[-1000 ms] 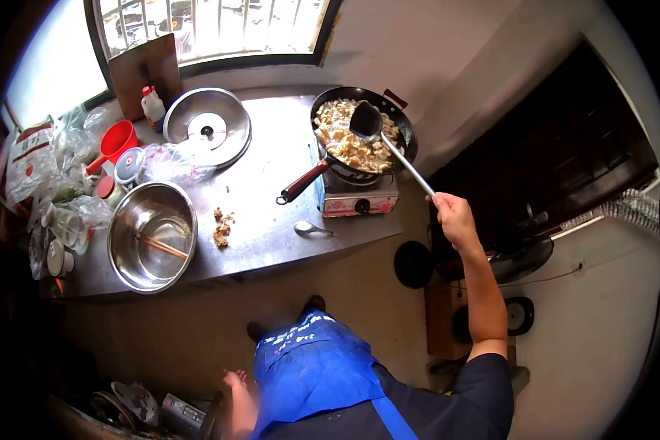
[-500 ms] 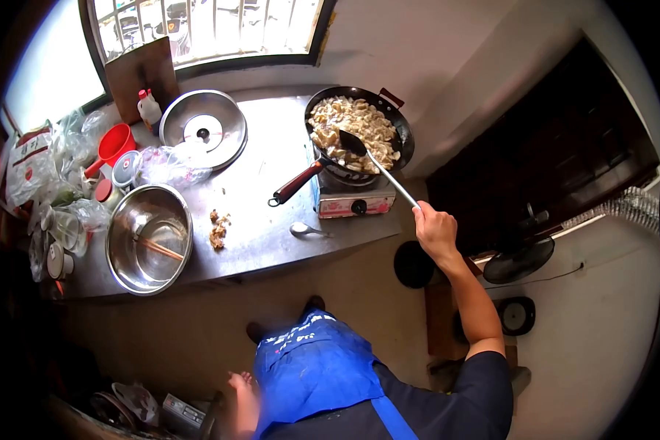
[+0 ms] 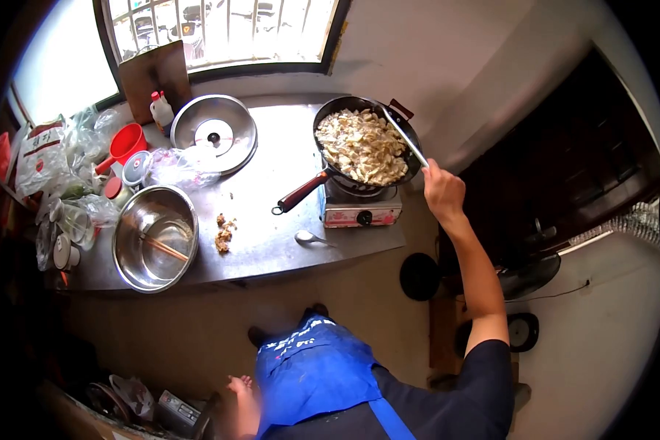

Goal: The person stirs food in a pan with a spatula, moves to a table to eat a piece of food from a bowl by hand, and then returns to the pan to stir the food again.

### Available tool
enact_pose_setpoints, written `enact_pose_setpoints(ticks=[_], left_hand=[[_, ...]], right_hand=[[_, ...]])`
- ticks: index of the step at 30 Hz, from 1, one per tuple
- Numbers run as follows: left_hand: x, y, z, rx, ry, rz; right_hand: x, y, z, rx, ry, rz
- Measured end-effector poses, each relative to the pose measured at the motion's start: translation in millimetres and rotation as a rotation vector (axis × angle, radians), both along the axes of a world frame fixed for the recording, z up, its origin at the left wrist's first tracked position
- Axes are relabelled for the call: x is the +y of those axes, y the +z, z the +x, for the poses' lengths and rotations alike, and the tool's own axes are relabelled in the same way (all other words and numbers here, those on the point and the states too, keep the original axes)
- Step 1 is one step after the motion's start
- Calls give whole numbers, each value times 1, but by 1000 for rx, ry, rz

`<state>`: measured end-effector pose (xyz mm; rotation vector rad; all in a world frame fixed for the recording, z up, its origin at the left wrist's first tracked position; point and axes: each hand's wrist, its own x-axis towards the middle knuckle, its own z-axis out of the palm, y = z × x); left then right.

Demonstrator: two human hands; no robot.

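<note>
My right hand [image 3: 444,192] is wrapped round the handle of a long metal spatula [image 3: 405,138], whose head is at the far right side of the wok, its blade hardly visible. The black wok [image 3: 325,163] sits on a portable gas stove [image 3: 359,215] and is full of pale sliced food [image 3: 363,145]. The wok's wooden handle [image 3: 301,193] points toward the lower left. Low in the view, beside the blue apron, my left hand [image 3: 240,383] hangs with its fingers apart, holding nothing.
On the metal counter [image 3: 279,249] are a steel bowl [image 3: 128,257] with chopsticks, a large lid [image 3: 235,121], a white spoon [image 3: 305,237], brown scraps [image 3: 224,236], a red ladle cup [image 3: 128,141] and plastic bags [image 3: 48,165]. A fan [image 3: 528,277] stands at right.
My right hand has moved up, and the spatula's head has gone from the middle of the food to the wok's far right side. The view has shifted slightly.
</note>
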<state>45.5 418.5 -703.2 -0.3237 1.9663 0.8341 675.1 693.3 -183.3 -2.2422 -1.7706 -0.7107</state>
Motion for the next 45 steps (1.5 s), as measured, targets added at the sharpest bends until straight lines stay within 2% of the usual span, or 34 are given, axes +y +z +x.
enact_pose_setpoints(ticks=[4,8,17,19,23,28,32,39,45], left_hand=[[-12,-7,1,-36,13,-33],[-19,-3,5,-28,15,-32],[2,-11,-8,-55,-74,-55],[12,-19,-17,-132,-135,-26],[40,-3,-17,-106,-186,31],[58,-9,-20,-99,-192,56],[59,-14,-19,-99,-184,56],[40,-18,-16,-136,-116,27],[18,-9,-11,-125,-120,13]], right_hand=[[41,-19,18,-117,65,-7],[42,-16,32,-165,121,-132],[-25,69,28,-163,24,-368],[-43,85,29,-138,19,-380],[-73,119,22,-58,4,-397],[-98,158,15,30,-28,-392],[-103,171,17,73,-68,-401],[-88,131,30,104,-61,-441],[-84,53,50,231,-49,-253]])
